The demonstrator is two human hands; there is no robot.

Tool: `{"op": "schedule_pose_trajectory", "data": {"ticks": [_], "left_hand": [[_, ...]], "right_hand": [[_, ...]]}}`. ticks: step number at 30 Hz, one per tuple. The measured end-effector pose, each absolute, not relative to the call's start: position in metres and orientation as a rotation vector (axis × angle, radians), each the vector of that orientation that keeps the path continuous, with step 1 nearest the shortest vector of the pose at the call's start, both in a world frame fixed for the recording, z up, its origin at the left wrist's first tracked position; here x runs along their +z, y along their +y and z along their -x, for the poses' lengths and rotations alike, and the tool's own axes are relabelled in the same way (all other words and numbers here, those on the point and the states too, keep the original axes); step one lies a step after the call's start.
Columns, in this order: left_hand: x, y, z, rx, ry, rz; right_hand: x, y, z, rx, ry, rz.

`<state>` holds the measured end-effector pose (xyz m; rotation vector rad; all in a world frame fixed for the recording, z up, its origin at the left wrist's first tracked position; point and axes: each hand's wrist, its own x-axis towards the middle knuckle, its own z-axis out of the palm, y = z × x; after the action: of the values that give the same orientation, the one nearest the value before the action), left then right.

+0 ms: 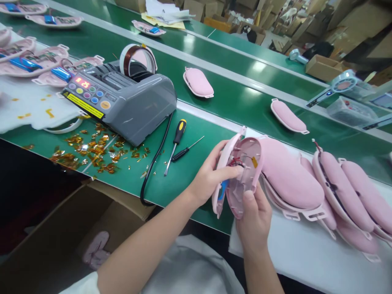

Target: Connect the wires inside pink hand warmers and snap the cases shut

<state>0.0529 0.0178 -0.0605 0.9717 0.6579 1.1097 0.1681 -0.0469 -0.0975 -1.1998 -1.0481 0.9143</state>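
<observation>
Two halves of a pink eye-mask-shaped casing are held upright and partly apart above the bench edge. My left hand (208, 179) is closed around the left half (227, 152), its thumb reaching in against the inside of the other half. My right hand (255, 216) grips the right half (256, 153) from below, thumb on its inner rim. Red and dark wires (236, 161) run between the halves, and a strip of amber tape (254, 162) sticks inside the right one. A blue battery (223, 189) shows in the left half, partly hidden by my left hand.
A grey tape dispenser (131, 102) stands left, amber tape scraps (92, 149) before it. Two screwdrivers (180, 130) lie beside its black cable (156, 157). Pink casings (294, 175) are piled right; open shells (39, 61) lie left. More casings (199, 81) sit on the green belt (239, 94).
</observation>
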Motion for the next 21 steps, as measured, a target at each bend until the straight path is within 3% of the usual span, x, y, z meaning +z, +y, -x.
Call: {"op": "schedule_pose_trajectory", "data": {"ticks": [4, 16, 21], "left_hand": [[-0.068, 0.019, -0.056, 1.057, 0.472, -0.866], [-0.064, 0.017, -0.062, 1.019, 0.532, -0.842], [-0.062, -0.007, -0.058, 0.968, 0.647, -0.939]], "right_hand": [[-0.091, -0.046, -0.174, 0.926, -1.135, 1.229], [-0.08, -0.047, -0.174, 0.647, -1.63, 1.401], [-0.086, -0.039, -0.172, 0.729, -1.08, 1.336]]}}
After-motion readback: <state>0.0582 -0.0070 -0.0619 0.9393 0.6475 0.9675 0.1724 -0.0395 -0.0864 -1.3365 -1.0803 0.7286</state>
